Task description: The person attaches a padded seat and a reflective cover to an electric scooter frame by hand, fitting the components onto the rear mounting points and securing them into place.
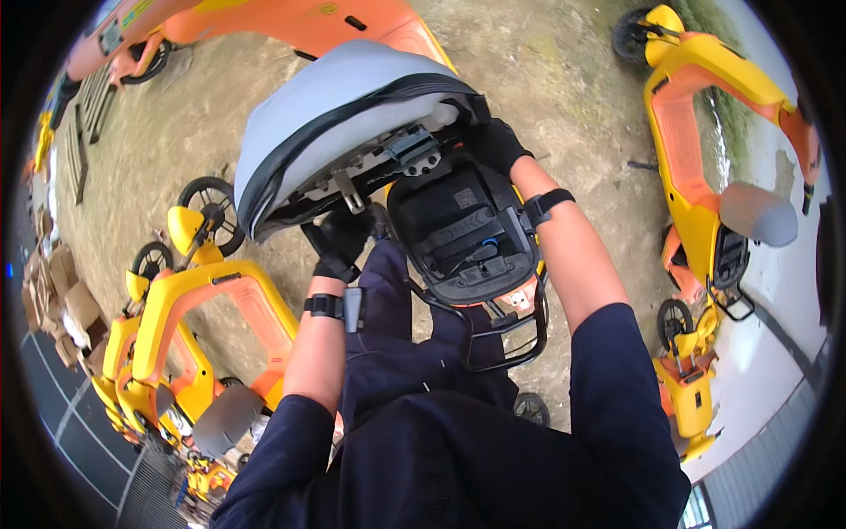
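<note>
A grey scooter seat [326, 97] is tipped up in front of me, its underside with metal brackets and a dark hinge block [414, 152] facing me. My right hand [498, 145], in a black glove, is closed on the seat's right end. Below the seat's left part, my left hand [342, 242], also gloved, is curled close to a metal latch piece [350, 192]; what its fingers hold is hidden. Between my arms, the open compartment under the seat holds a black battery [458, 212] with a blue-ringed connector [487, 247].
A black tubular rear rack [507, 357] juts toward my legs. Yellow and orange scooters stand at the left [207, 291] and along the wall at the right [661, 115]. Flattened cardboard [70, 300] lies at the far left, wooden slats [81, 150] on the dirt ground.
</note>
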The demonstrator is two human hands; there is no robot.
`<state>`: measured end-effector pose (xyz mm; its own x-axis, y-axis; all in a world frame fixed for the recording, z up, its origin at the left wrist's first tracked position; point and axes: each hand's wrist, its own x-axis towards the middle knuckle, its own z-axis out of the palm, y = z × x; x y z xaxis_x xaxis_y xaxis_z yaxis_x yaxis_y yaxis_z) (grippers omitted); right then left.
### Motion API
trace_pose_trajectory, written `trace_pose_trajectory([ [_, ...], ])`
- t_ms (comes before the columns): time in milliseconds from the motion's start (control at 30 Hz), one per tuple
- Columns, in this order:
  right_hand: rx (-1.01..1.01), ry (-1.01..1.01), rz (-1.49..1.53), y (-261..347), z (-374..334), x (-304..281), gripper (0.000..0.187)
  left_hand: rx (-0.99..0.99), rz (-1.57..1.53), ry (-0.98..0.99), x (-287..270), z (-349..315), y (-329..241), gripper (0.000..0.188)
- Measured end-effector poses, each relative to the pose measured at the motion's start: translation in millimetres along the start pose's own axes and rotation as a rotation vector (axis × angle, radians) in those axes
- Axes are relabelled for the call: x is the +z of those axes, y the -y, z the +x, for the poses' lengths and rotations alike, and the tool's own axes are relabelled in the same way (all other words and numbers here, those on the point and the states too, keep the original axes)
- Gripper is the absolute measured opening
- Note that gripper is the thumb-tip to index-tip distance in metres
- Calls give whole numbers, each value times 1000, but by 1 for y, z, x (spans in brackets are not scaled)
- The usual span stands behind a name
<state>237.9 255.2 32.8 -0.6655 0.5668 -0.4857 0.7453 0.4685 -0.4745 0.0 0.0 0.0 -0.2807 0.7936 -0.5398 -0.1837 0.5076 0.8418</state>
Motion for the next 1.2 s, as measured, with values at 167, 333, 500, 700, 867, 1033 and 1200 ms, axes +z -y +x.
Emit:
trace_pose_trajectory([
  [167, -153, -52, 78, -76, 38, 63, 39, -330, -291, 56, 68, 8, -45, 46],
  [333, -7, -181, 762, -97, 60, 93, 44, 291, 498, -104, 53, 56, 25, 38],
  [500, 18, -177, 296, -7, 4, 22, 36, 79, 280, -25, 38, 28, 25, 38],
  [700, -243, -98, -3, 6, -39, -36, 28, -140, -487, -1, 56, 3, 6, 49],
  [867, -196, -253, 440, 18, -44, -15, 31, -152, -552, -16, 53, -4, 4, 59],
  [1033, -37, -151, 1240, 16, -36, 2, 33, -83, -464, -75, 82, -12, 3, 70],
  [1200, -114, -205, 489, 4, -27, -2, 43, -125, -593, -76, 61, -14, -38, 80],
])
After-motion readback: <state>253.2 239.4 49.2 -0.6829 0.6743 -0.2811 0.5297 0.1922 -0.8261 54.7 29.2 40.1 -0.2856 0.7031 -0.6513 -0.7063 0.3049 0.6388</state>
